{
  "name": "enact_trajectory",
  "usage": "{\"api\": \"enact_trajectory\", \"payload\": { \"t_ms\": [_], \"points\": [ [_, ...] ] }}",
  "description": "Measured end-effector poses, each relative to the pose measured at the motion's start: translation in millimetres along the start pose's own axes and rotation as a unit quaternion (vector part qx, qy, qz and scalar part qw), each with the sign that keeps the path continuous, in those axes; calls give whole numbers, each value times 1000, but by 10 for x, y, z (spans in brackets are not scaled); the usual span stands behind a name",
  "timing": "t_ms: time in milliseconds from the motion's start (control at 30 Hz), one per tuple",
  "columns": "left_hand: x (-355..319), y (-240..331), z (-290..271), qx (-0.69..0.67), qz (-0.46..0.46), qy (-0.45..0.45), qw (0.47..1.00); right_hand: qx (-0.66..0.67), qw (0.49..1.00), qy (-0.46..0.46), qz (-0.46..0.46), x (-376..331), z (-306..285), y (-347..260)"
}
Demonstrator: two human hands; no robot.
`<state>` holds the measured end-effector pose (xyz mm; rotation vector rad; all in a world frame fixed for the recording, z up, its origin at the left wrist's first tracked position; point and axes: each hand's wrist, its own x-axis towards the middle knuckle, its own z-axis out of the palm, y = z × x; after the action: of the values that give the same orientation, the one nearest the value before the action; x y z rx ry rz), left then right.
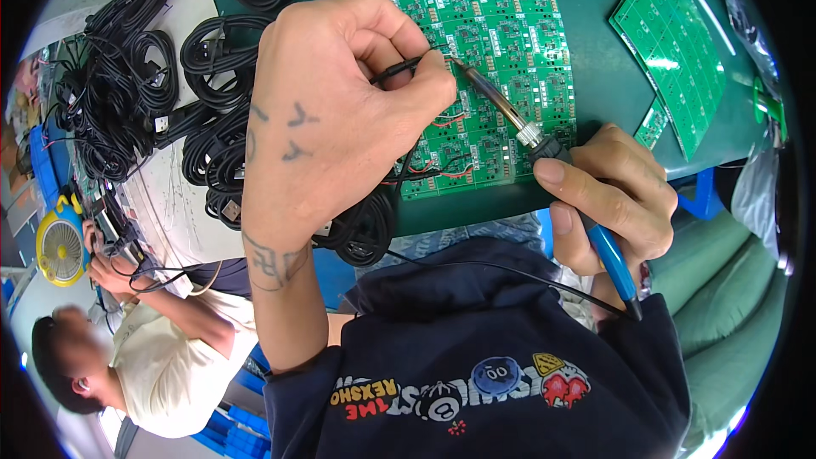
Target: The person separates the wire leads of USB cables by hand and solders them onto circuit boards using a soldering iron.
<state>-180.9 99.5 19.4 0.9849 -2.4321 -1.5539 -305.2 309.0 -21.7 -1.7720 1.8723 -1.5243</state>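
My left hand (340, 110) pinches a thin black cable (395, 70) between thumb and forefinger, holding its end down on a green panel of circuit boards (501, 8). My right hand (616, 200) grips a soldering iron with a blue handle (610, 255). Its metal tip (489, 93) reaches up and left to the spot where the cable end meets the panel. Short red and black wires (446, 172) lie on the panel's lower part. The black cable trails down across my dark sweatshirt.
Coiled black cables (217, 59) are heaped left of the panel on white paper. A second green panel (676, 42) lies at the upper right. Another person in a pale shirt (166, 365) works at the lower left beside a small yellow fan (61, 246).
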Motion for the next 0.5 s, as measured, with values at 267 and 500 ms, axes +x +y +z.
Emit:
{"api": "enact_trajectory", "payload": {
  "t_ms": [267,500],
  "points": [
    [4,-2,-4,-6,-8,-2,1000,89,992,85,38,-3,-28,36],
    [-2,-50,5,-5,12,2,1000,66,993,95,35,-44,-24,51]
  ]
}}
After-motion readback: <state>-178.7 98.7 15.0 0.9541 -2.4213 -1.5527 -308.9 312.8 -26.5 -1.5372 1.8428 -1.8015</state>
